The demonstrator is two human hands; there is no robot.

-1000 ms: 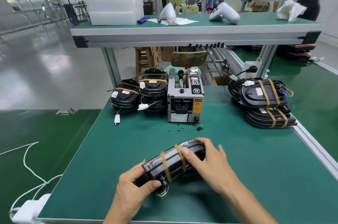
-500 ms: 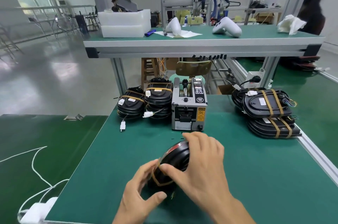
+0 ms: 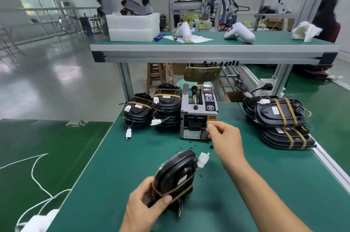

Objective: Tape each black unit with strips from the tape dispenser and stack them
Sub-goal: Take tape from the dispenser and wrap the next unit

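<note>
**Left hand on a half-taped unit, right hand up at the dispenser**

So near the bottom middle of the frame the left hand [image 3: 145, 203] grips a black rounded plastic unit [image 3: 175, 173], thumb curled over the lower edge, holding it tilted up on the green bench mat [image 3: 265, 184]. The unit has a couple of brown tape strips crossing its lower half, a white plug connector [image 3: 203, 159] sticking out at its upper right, and some coloured wires poking out at the bottom.

The right hand [image 3: 225, 137] is a bit above centre, right at the front of the grey boxy tape dispenser [image 3: 198, 116]. Its fingers are bunched together at the dispenser's lower right corner like a pinch, but it's blurry and I honestly can't tell if there's a strip between them.

Left of the dispenser, touching or just beside it, sit two stacks of taped black units [image 3: 151, 110] with white connectors dangling off short leads. Over on the right side of the frame there's another stack of taped black units [image 3: 280, 118] near the bench's aluminium edge.

Behind all that, across the upper half, is a second green-topped bench [image 3: 208, 45] with white foam blocks [image 3: 132, 26] and a couple of white curved shells [image 3: 239, 33] on it.
</note>
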